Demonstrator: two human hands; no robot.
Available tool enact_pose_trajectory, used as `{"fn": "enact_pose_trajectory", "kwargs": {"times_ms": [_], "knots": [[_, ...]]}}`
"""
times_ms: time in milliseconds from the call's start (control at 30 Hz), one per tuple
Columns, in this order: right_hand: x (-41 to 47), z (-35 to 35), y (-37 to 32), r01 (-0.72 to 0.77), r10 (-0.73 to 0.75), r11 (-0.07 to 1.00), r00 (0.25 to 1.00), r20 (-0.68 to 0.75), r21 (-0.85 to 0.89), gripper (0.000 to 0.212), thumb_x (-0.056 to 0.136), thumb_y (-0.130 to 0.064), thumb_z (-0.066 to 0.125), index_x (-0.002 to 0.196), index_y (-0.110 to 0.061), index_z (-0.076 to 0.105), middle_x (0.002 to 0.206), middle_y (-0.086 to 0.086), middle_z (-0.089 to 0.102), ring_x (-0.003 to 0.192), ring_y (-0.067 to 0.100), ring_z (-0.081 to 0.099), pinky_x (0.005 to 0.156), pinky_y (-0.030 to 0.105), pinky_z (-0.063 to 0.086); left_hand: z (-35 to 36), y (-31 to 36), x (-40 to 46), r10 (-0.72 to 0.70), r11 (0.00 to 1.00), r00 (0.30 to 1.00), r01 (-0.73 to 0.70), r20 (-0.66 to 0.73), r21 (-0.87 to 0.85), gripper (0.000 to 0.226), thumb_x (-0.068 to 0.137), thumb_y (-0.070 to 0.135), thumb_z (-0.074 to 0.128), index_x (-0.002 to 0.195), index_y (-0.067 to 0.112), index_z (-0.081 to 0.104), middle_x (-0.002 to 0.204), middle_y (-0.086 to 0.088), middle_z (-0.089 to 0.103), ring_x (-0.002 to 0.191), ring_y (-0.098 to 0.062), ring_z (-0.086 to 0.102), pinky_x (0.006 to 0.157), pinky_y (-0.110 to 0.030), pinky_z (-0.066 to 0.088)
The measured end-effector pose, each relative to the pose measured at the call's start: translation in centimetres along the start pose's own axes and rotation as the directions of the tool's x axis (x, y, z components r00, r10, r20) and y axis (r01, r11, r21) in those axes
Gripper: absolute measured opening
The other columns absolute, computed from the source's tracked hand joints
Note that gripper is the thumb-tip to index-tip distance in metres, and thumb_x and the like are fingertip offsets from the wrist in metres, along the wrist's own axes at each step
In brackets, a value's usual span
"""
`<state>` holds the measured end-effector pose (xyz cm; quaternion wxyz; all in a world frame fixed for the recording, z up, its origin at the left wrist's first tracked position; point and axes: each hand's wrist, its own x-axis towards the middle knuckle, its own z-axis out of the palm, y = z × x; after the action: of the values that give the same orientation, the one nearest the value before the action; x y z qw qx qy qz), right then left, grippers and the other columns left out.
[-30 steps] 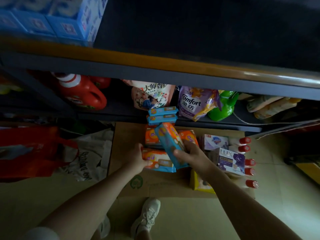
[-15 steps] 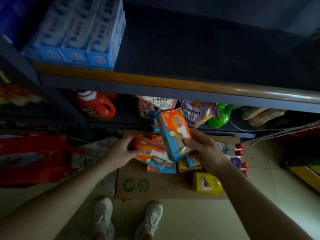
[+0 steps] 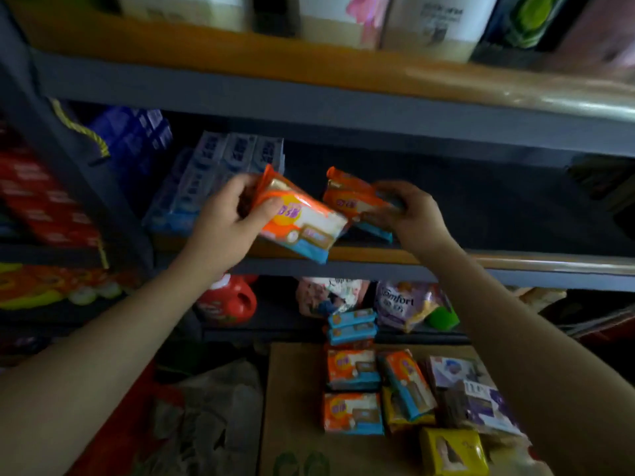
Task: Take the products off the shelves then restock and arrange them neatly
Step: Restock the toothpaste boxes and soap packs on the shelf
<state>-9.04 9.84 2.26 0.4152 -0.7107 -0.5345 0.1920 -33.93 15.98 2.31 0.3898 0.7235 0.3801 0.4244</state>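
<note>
Middle shelf [image 3: 446, 261], front edge: left hand [image 3: 220, 221] grips one orange packet [image 3: 299, 225]; right hand [image 3: 409, 209] grips another packet [image 3: 357, 204]. Cardboard [image 3: 292, 407] on floor below.

1 head-worn view, facing forward and down, close on the middle shelf [image 3: 446, 261]

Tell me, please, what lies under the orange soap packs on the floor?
The orange soap packs rest on a flattened cardboard sheet. What is beneath the cardboard is covered.
</note>
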Motion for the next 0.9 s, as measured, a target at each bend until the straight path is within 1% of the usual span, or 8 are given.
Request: {"fn": "enact_pose_trajectory", "kwargs": {"times_ms": [100,300,433,600,633,700,767,900], "knots": [[4.1,2.0,1.1,0.055,-0.062,0.992,0.997,-0.054,-0.114,0.050,0.077,-0.015,0.073,0.124,-0.012,0.056,0.122,0.005,0.061,0.108,0.016,0.056,0.089,0.024,0.044,-0.1,-1.2,2.5,0.162,0.985,0.979,-0.153,-0.122,0.076,0.029,0.078,0.047,0.059,0.100,0.029,0.053,0.091,0.020,0.058,0.080,0.011,0.058,0.070,-0.007,0.046],[12.7,5.1,3.3,0.144,-0.162,0.936,0.986,-0.028,-0.321,0.046,0.081,-0.011,0.068,0.124,-0.014,0.055,0.125,0.003,0.058,0.114,0.020,0.055,0.090,0.022,0.042,1.0,-5.6,4.5,0.396,0.914,0.862,-0.338,-0.317,0.223,0.051,0.081,0.051,0.053,0.118,0.014,0.055,0.108,0.000,0.062,0.100,-0.018,0.061,0.083,-0.041,0.053],[16.2,6.8,3.4,0.182,-0.212,0.852,0.977,-0.005,-0.491,0.051,0.079,-0.020,0.071,0.126,-0.012,0.052,0.126,0.008,0.058,0.115,0.025,0.054,0.089,0.030,0.043,1.3,-6.6,4.5,0.513,0.856,0.791,-0.443,-0.335,0.265,0.045,0.085,0.041,0.060,0.119,0.011,0.055,0.106,0.007,0.059,0.096,-0.009,0.060,0.076,-0.014,0.050],[16.2,6.4,2.7,0.181,-0.299,0.729,0.952,-0.070,-0.660,0.034,0.091,-0.020,0.052,0.126,-0.018,0.054,0.131,0.006,0.053,0.118,0.026,0.049,0.093,0.030,0.039,1.4,-6.0,5.0,0.437,0.899,0.838,-0.402,-0.326,0.172,0.037,0.086,0.035,0.061,0.118,0.017,0.056,0.107,0.005,0.063,0.092,-0.003,0.062,0.072,-0.016,0.052],[15.3,6.0,2.2,0.217,-0.341,0.782,0.934,-0.108,-0.585,0.031,0.093,-0.020,0.049,0.123,-0.018,0.057,0.128,0.006,0.056,0.115,0.024,0.051,0.092,0.030,0.041,1.5,-5.9,5.2,0.443,0.896,0.841,-0.404,-0.309,0.185,0.036,0.086,0.035,0.061,0.117,0.018,0.056,0.105,0.006,0.063,0.089,-0.001,0.061,0.070,-0.013,0.051],[12.4,5.6,0.8,0.346,-0.361,0.930,0.925,-0.120,-0.125,0.028,0.097,-0.024,0.045,0.118,-0.012,0.060,0.106,0.006,0.061,0.093,0.017,0.058,0.077,0.024,0.047,1.6,-5.4,5.4,0.480,0.873,0.836,-0.424,-0.265,0.241,0.034,0.086,0.034,0.062,0.115,0.018,0.057,0.099,0.009,0.062,0.083,0.002,0.059,0.065,-0.007,0.048],[8.6,5.5,-0.3,0.336,-0.379,0.892,0.921,0.094,0.303,0.028,0.092,-0.029,0.049,0.115,-0.015,0.056,0.098,0.000,0.062,0.079,0.005,0.060,0.065,0.016,0.049,2.2,-5.2,5.6,0.513,0.847,0.829,-0.444,-0.223,0.293,0.035,0.084,0.034,0.064,0.114,0.017,0.059,0.098,0.008,0.062,0.084,-0.004,0.061,0.069,-0.015,0.051],[6.4,5.9,0.1,0.408,-0.426,0.905,0.866,0.260,0.124,0.034,0.076,-0.007,0.071,0.105,-0.015,0.056,0.090,-0.003,0.065,0.076,0.000,0.064,0.066,0.015,0.052,3.2,-5.8,5.6,0.577,0.772,0.805,-0.483,-0.136,0.414,0.046,0.082,0.034,0.065,0.122,0.016,0.053,0.113,-0.002,0.064,0.099,-0.018,0.062,0.083,-0.037,0.052]]}}
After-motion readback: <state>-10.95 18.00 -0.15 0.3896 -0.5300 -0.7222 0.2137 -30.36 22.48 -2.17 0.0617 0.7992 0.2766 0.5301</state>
